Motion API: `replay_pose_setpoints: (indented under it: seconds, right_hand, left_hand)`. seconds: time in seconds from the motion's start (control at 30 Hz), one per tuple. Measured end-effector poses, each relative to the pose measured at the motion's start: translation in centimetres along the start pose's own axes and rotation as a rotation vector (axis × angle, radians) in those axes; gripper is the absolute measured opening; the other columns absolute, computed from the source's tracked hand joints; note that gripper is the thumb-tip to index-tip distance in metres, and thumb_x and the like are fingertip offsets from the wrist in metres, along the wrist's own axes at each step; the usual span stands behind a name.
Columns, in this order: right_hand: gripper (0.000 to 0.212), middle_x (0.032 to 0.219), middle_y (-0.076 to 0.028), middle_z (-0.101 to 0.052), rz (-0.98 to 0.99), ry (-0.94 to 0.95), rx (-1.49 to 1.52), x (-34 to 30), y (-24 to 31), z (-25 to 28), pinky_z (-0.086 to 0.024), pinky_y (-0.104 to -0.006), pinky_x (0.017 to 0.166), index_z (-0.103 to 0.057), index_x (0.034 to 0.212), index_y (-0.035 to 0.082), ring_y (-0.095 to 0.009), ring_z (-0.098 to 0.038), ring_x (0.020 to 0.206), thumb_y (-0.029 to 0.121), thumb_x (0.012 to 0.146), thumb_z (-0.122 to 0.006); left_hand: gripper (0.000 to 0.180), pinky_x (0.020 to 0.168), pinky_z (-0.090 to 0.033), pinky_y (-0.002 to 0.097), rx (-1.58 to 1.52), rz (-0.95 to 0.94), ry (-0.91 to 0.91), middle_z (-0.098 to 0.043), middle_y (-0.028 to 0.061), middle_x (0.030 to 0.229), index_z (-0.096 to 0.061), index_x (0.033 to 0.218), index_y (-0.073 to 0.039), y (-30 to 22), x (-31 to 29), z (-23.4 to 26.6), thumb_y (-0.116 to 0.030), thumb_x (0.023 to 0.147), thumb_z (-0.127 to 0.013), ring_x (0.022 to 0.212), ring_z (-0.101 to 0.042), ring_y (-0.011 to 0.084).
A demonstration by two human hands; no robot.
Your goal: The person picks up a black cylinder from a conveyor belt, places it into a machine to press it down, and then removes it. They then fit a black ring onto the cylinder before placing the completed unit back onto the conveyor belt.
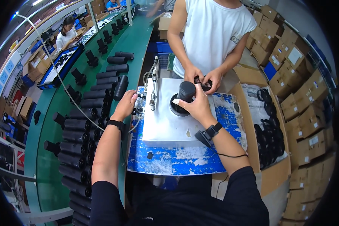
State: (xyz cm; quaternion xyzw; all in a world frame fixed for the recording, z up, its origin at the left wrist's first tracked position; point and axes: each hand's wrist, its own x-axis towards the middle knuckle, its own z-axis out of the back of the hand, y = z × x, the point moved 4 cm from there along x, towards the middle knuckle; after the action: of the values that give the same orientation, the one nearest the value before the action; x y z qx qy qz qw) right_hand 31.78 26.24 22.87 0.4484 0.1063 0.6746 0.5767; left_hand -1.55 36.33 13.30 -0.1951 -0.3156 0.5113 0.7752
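A black cylindrical part (187, 90) stands upright in a round black ring (179, 110) on a silver metal box (165, 128). My right hand (197, 108) is closed around the cylinder's lower side, with the thumb lying across the ring. At the box's left side, my left hand (126, 105) is beside a small valve with fittings (139, 108). Its fingers look loosely extended, and nothing shows in them. A metal toggle clamp (153, 90) is mounted on the box's left part. Just beyond the cylinder, a co-worker's hands (211, 80) hold small black ring-like parts.
The box rests on a worn blue-and-white board (184, 160). To the left, a green bench (49, 184) carries rows of black cylinders (73, 143). An open carton (248, 120) of black rings stands right, before stacked boxes (309, 113). A pale hose (60, 77) crosses the bench.
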Motion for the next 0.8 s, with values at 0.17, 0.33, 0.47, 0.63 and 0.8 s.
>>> replay_pose_setpoints:
  seconds: [0.17,0.33,0.47,0.63,0.8]
  right_hand:
    - [0.063,0.102,-0.016,-0.072,-0.014,0.016,0.011,-0.1,0.5,0.2,-0.058,-0.0393,0.083,-0.059,0.118,0.001,-0.026,-0.072,0.093,0.030,0.076,-0.096]
    - [0.066,0.104,-0.016,-0.073,-0.028,0.084,0.099,0.0,2.4,-2.0,-0.057,-0.0408,0.085,-0.060,0.119,0.000,-0.029,-0.072,0.094,0.033,0.074,-0.096]
    - [0.059,0.097,-0.017,-0.071,0.251,-0.190,-0.116,2.9,6.2,3.5,-0.056,-0.0462,0.086,-0.066,0.112,-0.001,-0.033,-0.070,0.091,0.037,0.075,-0.092]
    - [0.065,0.115,-0.013,-0.066,0.490,-0.349,0.372,3.8,23.0,7.5,-0.057,-0.0419,0.092,-0.060,0.128,0.002,-0.030,-0.070,0.101,0.029,0.079,-0.092]
    - [0.075,0.133,-0.010,-0.062,0.850,0.222,0.807,-7.2,41.4,-9.3,-0.057,-0.0376,0.099,-0.054,0.145,0.004,-0.026,-0.070,0.110,0.020,0.083,-0.093]
  left_hand:
    - [0.052,0.119,-0.043,0.0410,-0.011,0.013,0.017,-0.060,0.0238,0.147,-0.053,0.151,0.001,0.0,0.3,0.5,-0.034,0.113,-0.049,0.138,-0.057,0.0398]
    - [0.062,0.115,-0.045,0.0378,-0.037,0.198,-0.245,-0.063,0.0240,0.146,-0.036,0.164,-0.001,-3.1,-5.3,5.8,-0.025,0.111,-0.056,0.132,-0.063,0.0375]
    - [0.045,0.103,-0.053,0.0399,-0.184,-0.103,-0.447,-0.070,0.0201,0.133,-0.062,0.144,0.000,-17.9,-20.7,13.0,-0.011,0.100,-0.062,0.116,-0.070,0.0318]
    - [0.024,0.087,-0.056,0.0372,-0.066,0.194,-0.526,-0.074,0.0141,0.123,-0.074,0.117,0.001,-21.2,-42.6,21.0,-0.007,0.096,-0.068,0.108,-0.071,0.0262]
    - [0.019,0.086,-0.054,0.0403,0.431,0.898,-0.782,-0.069,0.0135,0.106,-0.071,0.112,-0.001,-20.3,-59.6,30.4,-0.011,0.097,-0.068,0.095,-0.067,0.0322]
